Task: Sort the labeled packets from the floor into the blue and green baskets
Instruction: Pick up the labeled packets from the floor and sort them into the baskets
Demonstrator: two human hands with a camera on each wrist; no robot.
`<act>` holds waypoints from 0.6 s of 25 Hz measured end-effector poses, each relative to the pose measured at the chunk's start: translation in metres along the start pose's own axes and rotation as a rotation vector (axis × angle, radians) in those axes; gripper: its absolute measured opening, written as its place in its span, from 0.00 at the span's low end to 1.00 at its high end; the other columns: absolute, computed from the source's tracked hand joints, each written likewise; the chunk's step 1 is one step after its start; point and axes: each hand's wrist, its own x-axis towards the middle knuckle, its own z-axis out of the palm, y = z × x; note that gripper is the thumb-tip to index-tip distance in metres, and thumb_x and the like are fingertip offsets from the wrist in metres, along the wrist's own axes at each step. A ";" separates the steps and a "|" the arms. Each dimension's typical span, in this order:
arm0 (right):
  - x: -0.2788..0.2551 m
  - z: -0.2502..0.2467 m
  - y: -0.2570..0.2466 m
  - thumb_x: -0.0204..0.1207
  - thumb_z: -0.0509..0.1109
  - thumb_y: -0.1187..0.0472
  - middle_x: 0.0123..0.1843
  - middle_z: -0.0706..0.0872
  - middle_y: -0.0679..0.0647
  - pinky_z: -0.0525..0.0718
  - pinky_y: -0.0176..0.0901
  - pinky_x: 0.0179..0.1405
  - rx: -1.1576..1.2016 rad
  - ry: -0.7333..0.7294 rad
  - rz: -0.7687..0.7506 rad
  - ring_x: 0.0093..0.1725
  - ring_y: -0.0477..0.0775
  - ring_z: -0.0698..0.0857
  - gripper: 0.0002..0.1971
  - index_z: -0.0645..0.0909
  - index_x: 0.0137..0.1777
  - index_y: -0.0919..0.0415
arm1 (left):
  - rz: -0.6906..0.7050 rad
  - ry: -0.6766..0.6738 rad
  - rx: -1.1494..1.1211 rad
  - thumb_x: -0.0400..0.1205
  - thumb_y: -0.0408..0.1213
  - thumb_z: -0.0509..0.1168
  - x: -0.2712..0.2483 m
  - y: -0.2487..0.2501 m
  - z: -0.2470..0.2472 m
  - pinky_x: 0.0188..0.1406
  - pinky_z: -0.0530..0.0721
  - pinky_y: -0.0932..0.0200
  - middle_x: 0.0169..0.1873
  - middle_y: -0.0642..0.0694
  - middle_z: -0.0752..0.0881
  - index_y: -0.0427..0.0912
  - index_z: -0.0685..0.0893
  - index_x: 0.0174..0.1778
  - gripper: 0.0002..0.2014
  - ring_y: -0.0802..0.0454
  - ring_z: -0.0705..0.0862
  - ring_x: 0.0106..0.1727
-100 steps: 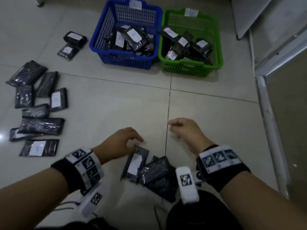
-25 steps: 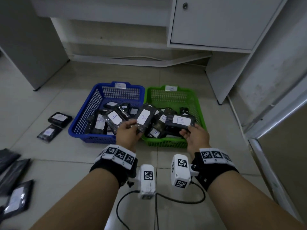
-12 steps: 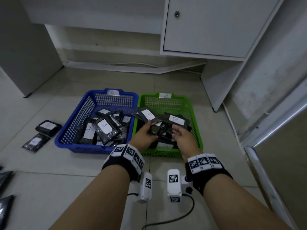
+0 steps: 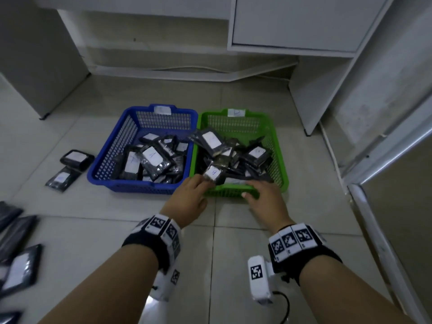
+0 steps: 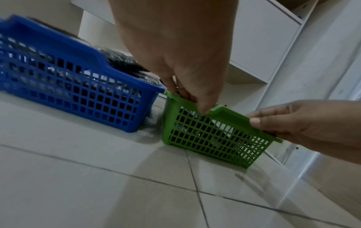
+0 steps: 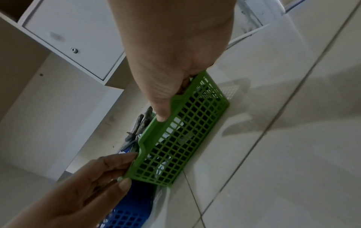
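Observation:
The blue basket (image 4: 163, 122) and the green basket (image 4: 233, 125) stand side by side on the floor, both holding several black packets with white labels. My left hand (image 4: 201, 183) hangs over the green basket's near left corner with relaxed fingers. Its fingertips touch a labeled packet (image 4: 214, 173) lying on the pile. My right hand (image 4: 252, 190) is palm down over the near rim, thumb on the outside and fingers over the top. The left wrist view shows my left hand (image 5: 187, 100) at the green basket (image 5: 215, 132). The right wrist view shows my right hand (image 6: 171, 100) on that rim (image 6: 185, 138).
Two packets (image 4: 76, 159) lie on the floor left of the blue basket, and several more packets (image 4: 21, 270) lie at the far left. White cabinets (image 4: 292, 19) stand behind the baskets, and a metal door frame (image 4: 374, 218) runs along the right.
Both hands held packets over the green basket a second ago. The packets now lie in it, and both hands have drawn back to its near rim.

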 end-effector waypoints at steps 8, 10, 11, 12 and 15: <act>-0.084 0.032 -0.056 0.78 0.65 0.68 0.75 0.76 0.54 0.61 0.28 0.67 0.279 0.044 0.030 0.77 0.53 0.70 0.20 0.80 0.69 0.57 | -0.116 -0.089 -0.192 0.80 0.33 0.66 -0.128 -0.020 -0.038 0.65 0.64 0.73 0.64 0.46 0.77 0.46 0.85 0.61 0.14 0.53 0.77 0.66; -0.133 0.055 -0.072 0.77 0.67 0.68 0.69 0.80 0.55 0.66 0.27 0.62 0.321 -0.044 0.057 0.70 0.54 0.76 0.19 0.82 0.67 0.57 | -0.199 -0.105 -0.242 0.79 0.33 0.67 -0.194 -0.021 -0.036 0.63 0.68 0.72 0.57 0.49 0.79 0.48 0.86 0.56 0.11 0.56 0.79 0.60; -0.148 0.061 -0.073 0.76 0.68 0.66 0.67 0.81 0.55 0.69 0.30 0.63 0.331 -0.092 0.080 0.68 0.54 0.78 0.19 0.82 0.67 0.55 | -0.224 -0.129 -0.247 0.79 0.33 0.67 -0.210 -0.021 -0.036 0.63 0.71 0.69 0.56 0.51 0.80 0.49 0.86 0.55 0.11 0.57 0.79 0.59; -0.171 0.073 -0.075 0.75 0.70 0.63 0.66 0.81 0.55 0.72 0.34 0.65 0.300 -0.179 0.094 0.68 0.55 0.78 0.20 0.81 0.67 0.53 | -0.247 -0.167 -0.235 0.79 0.34 0.67 -0.233 -0.021 -0.035 0.63 0.74 0.65 0.55 0.53 0.80 0.50 0.86 0.54 0.10 0.58 0.80 0.58; -0.249 0.104 -0.088 0.69 0.75 0.51 0.65 0.76 0.54 0.75 0.46 0.67 0.001 -0.503 0.073 0.68 0.58 0.73 0.27 0.76 0.68 0.47 | -0.302 -0.247 -0.208 0.79 0.35 0.67 -0.308 -0.020 -0.039 0.60 0.75 0.64 0.53 0.54 0.81 0.51 0.86 0.52 0.09 0.57 0.81 0.57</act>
